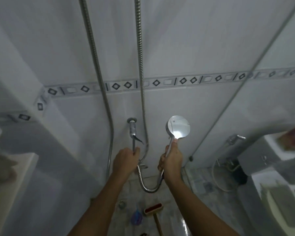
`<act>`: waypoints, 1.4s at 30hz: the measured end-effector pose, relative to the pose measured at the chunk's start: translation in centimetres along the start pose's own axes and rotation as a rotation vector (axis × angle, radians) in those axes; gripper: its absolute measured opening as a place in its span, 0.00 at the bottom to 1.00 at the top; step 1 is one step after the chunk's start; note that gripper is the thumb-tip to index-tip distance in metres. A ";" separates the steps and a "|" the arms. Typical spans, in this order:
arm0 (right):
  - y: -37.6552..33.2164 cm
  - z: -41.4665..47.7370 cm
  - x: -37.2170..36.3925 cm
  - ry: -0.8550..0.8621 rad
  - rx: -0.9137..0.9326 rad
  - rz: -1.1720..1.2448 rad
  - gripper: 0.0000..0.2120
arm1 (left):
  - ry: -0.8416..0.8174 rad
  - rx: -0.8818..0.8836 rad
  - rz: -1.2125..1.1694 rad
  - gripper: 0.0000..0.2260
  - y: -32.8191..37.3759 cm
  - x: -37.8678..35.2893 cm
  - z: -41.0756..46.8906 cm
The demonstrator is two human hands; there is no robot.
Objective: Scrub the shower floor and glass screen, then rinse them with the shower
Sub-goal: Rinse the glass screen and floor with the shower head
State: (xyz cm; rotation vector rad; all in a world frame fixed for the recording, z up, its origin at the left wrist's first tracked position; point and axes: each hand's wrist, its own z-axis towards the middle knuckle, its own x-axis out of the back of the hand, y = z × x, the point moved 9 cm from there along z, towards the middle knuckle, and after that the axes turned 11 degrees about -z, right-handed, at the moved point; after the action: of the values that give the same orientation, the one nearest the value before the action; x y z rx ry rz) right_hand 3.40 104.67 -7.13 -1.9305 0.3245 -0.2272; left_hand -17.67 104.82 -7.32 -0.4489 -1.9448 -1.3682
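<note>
The fingers (136, 151) of the left hand (125, 160) are curled round the thin lever of the wall tap (132, 129), just at eleven o'clock of the other hand. Those of the right hand (171, 159) are wrapped tight on the handle of the round shower head (178, 126), which is held upright with its shiny back to me and its face to the tiled wall. The metal hose (143, 183) loops down between the two wrists.

No water shows at the head, so I judge that the scrubbing is done and the rinse is about to start. The red-bristled scrub brush (153, 208) lies on the shower floor (174, 218) at six o'clock, beside a blue mesh scourer (136, 217) and the drain (121, 204). The glass screen (271, 99) stands at three o'clock.

The next move should be to work the lever until water comes, then swing the head down to the floor and across to the glass, keeping the hose from snagging.

Beyond the glass, at four o'clock, sits a pale round bucket (222, 178); it is too blurred to tell what it holds.
</note>
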 end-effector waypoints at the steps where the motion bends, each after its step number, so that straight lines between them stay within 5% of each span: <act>1: -0.5 0.4 0.1 0.015 0.008 0.006 0.32 | -0.015 0.003 0.003 0.32 0.4 -0.5 1.1; 8: -3.2 2.8 0.4 0.033 0.094 -0.017 0.26 | -0.116 0.075 -0.046 0.23 1.5 -3.0 4.9; 17: -1.4 3.2 -1.2 0.003 0.092 -0.036 0.27 | -0.097 0.086 0.130 0.28 -1.5 -2.1 6.1; 25: -8.3 1.0 -0.1 -0.028 0.453 -0.008 0.19 | -0.069 -0.020 0.060 0.26 1.7 -0.4 5.5; 30: -7.3 2.6 0.4 0.024 0.212 -0.078 0.27 | -0.042 -0.162 0.086 0.21 5.7 1.2 4.0; 36: -14.6 -0.7 3.0 0.064 0.528 0.141 0.20 | 0.018 -0.240 -0.028 0.27 9.7 4.6 4.5; 42: -19.1 1.9 4.6 0.057 0.311 0.215 0.29 | 0.020 -0.334 -0.124 0.28 17.7 8.2 3.7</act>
State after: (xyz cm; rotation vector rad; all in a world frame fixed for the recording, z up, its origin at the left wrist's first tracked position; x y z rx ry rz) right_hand 10.59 111.52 9.97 -1.5713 0.5016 -0.1794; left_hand -13.36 113.97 9.70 -0.4729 -1.7559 -1.7815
